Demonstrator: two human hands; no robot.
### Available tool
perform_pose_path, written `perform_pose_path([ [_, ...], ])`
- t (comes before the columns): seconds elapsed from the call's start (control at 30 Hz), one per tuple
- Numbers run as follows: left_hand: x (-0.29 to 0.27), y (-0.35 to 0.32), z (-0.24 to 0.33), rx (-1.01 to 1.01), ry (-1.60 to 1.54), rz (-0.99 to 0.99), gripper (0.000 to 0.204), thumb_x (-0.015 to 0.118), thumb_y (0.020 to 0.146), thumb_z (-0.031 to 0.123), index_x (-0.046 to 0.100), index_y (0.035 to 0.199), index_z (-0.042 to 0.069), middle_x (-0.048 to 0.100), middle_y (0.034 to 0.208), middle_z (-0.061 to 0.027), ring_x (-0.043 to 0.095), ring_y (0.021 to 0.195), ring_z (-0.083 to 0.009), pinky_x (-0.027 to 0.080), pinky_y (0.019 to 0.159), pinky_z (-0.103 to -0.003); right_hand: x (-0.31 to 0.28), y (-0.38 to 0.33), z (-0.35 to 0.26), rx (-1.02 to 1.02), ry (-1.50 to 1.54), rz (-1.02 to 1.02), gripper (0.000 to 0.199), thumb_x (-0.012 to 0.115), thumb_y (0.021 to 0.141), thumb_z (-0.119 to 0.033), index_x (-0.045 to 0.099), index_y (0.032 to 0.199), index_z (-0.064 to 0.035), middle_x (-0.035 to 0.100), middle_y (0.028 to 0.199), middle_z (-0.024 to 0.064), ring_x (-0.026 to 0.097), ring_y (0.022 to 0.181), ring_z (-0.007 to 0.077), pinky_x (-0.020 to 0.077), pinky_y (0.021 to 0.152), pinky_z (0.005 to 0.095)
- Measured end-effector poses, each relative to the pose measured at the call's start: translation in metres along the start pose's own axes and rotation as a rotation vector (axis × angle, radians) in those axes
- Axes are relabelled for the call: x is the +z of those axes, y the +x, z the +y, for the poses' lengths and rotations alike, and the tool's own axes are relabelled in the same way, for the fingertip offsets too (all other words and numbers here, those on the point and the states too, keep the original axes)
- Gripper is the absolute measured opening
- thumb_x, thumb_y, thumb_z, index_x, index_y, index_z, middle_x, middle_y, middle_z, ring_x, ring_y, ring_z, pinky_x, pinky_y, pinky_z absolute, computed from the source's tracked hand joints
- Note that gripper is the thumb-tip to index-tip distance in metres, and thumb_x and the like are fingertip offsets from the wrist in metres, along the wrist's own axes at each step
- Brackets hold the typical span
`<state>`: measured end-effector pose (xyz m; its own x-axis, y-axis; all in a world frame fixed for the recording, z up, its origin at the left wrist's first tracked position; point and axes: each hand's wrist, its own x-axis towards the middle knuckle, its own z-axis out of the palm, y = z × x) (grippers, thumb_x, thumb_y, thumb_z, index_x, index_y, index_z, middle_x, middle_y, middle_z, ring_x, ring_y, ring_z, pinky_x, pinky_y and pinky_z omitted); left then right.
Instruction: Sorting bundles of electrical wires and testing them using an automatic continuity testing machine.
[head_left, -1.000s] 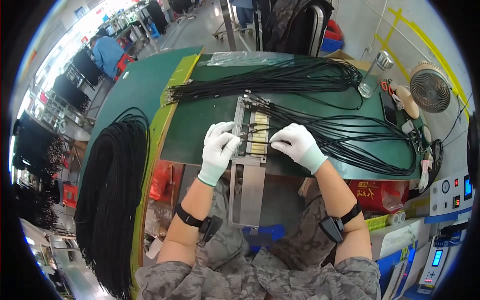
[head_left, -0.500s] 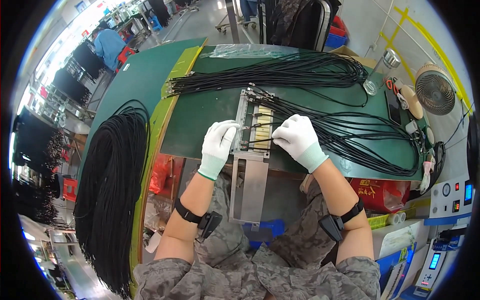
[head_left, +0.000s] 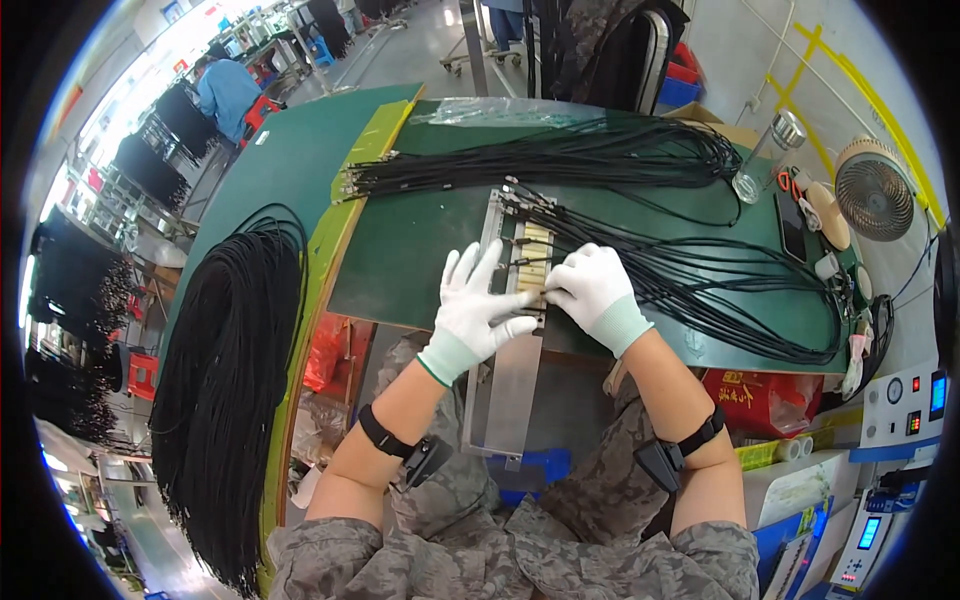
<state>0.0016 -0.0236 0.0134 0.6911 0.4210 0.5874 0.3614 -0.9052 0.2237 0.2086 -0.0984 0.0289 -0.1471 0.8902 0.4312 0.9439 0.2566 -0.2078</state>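
Note:
A narrow metal fixture [head_left: 508, 395] with a row of pale yellow blocks [head_left: 535, 262] juts over the near table edge. Black cables [head_left: 660, 255] with metal-tipped ends lie across its upper part and loop off to the right. My white-gloved left hand [head_left: 470, 312] is open, its fingers spread over the fixture's left side, and it covers the lower cable ends. On the fixture's right side, my gloved right hand [head_left: 600, 295] is closed in a pinch on a black cable, mostly hidden by the fingers. The thumb of the left hand comes near that pinch.
Another cable bundle [head_left: 560, 160] lies along the far side of the green table [head_left: 390, 250]. A large black coil [head_left: 225, 390] hangs at the left, beside a yellow strip [head_left: 325, 260]. A fan [head_left: 873, 190], glass bottle [head_left: 768, 155] and phone [head_left: 790, 225] stand or lie at right.
My left hand has opened from a pinch at the fixture's left edge and moved right across it, fingers spreading. The right hand keeps its pinch, slightly lower. The whole view has shifted a little.

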Motion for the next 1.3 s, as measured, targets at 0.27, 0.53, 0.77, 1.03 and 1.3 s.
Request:
perform_pose_path([
  [0.27, 0.023, -0.007, 0.0, -0.086, -0.063, -0.027, 0.026, 0.073, 0.073, 0.045, 0.078, 0.093, 0.029, 0.048, 0.139, -0.0219, 0.039, 0.131, -0.0431, 0.019, 0.112, -0.059, 0.024, 0.023, 0.005, -0.003, 0.051, 0.261, 0.019, 0.074, 0.07, -0.023, 0.071, 0.088, -0.017, 0.064, 0.089, 0.0029, 0.057, 0.089, 0.0278, 0.0458, 0.078, 0.0402],
  [0.53, 0.014, -0.004, -0.006, -0.083, -0.146, 0.067, 0.022, 0.074, 0.074, 0.038, 0.076, 0.086, 0.02, 0.054, 0.133, -0.0177, 0.046, 0.124, -0.0403, 0.027, 0.109, -0.054, 0.026, 0.036, 0.006, -0.1, 0.046, 0.224, 0.011, 0.074, 0.069, -0.02, 0.069, 0.078, -0.0158, 0.064, 0.08, 0.0019, 0.06, 0.082, 0.0264, 0.0484, 0.071, 0.039],
  [0.77, 0.008, 0.007, -0.009, -0.145, -0.217, 0.315, 0.019, 0.076, 0.074, 0.028, 0.068, 0.078, 0.011, 0.063, 0.115, -0.0129, 0.054, 0.112, -0.035, 0.037, 0.101, -0.048, 0.009, 0.022, -0.011, -0.073, 0.267, 0.099, 0.012, 0.074, 0.071, -0.019, 0.066, 0.075, -0.0123, 0.065, 0.07, 0.0058, 0.063, 0.072, 0.0274, 0.0495, 0.066, 0.0393],
  [1.03, 0.001, 0.001, -0.007, -0.125, -0.263, 0.269, 0.015, 0.07, 0.08, 0.016, 0.064, 0.074, 0.004, 0.067, 0.104, -0.0151, 0.056, 0.108, -0.0339, 0.039, 0.099, -0.045, 0.007, 0.005, -0.023, -0.054, 0.339, 0.079, 0.013, 0.074, 0.074, -0.023, 0.067, 0.078, -0.0122, 0.067, 0.074, 0.0065, 0.064, 0.074, 0.0287, 0.05, 0.068, 0.0403],
  [1.3, 0.003, -0.001, -0.03, -0.322, -0.174, 0.27, 0.011, 0.068, 0.081, 0.008, 0.063, 0.074, 0.002, 0.069, 0.095, -0.0138, 0.062, 0.096, -0.0282, 0.044, 0.091, -0.038, -0.01, -0.001, 0.004, 0.05, 0.244, 0.125, 0.011, 0.072, 0.078, -0.023, 0.068, 0.078, -0.0121, 0.067, 0.074, 0.004, 0.06, 0.077, 0.0279, 0.0452, 0.073, 0.0398],
])
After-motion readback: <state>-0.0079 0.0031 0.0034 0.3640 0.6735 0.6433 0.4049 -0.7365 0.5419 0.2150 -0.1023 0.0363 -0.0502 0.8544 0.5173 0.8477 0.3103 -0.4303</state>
